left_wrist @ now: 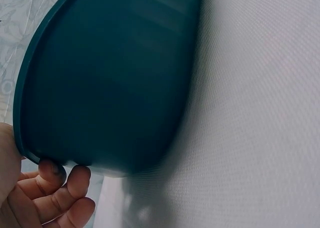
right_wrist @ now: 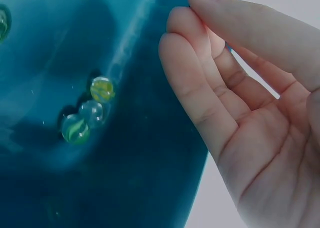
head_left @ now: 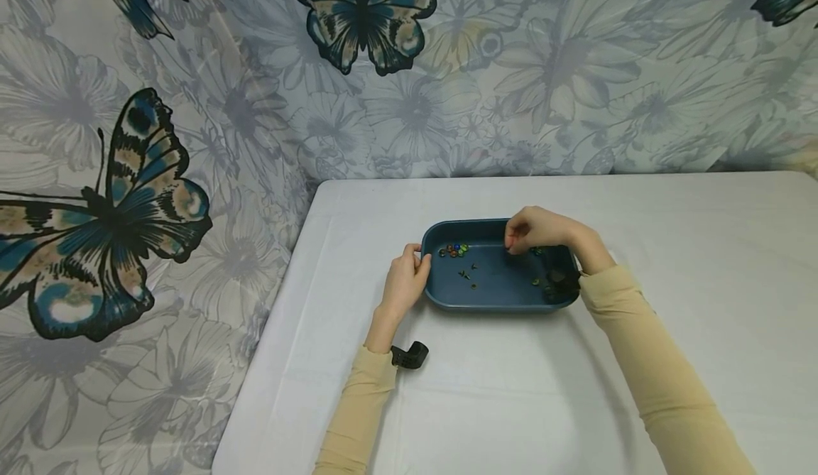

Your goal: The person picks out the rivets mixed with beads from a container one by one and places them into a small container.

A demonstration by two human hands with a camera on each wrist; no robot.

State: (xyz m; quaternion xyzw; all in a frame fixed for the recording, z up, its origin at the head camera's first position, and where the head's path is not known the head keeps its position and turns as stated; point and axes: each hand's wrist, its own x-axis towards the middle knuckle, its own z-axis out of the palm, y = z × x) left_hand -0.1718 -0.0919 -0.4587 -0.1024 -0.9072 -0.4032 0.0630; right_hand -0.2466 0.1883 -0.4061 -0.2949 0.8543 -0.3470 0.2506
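The left end of the tray [head_left: 498, 309] should be held by the left hand [head_left: 402, 282] with light, level pressure, since a raised end would probably set the marbles [head_left: 455, 250] rolling. Marbles at the right end are best handled singly by the right hand [head_left: 543, 228], with the fingertips brought in from above. The tray wall may be used as a stop against which a loose marble can be pinned.

The tray is placed on the counter [head_left: 486, 404], between the hands. Its left rim is grasped by the left hand, with the fingers curled at the edge. A multicoloured cluster of marbles is located inside the far left corner, near that hand; a few others are scattered between the cluster and the near edge. The right hand is positioned over the right part of the far edge, with the fingers drawn together. Whether a marble is pinched cannot be told, as the fingertips are partly cut off in the right wrist view. In that view, a row of three marbles [right_wrist: 92, 112] is seen beside the tray wall, apart from the fingers.
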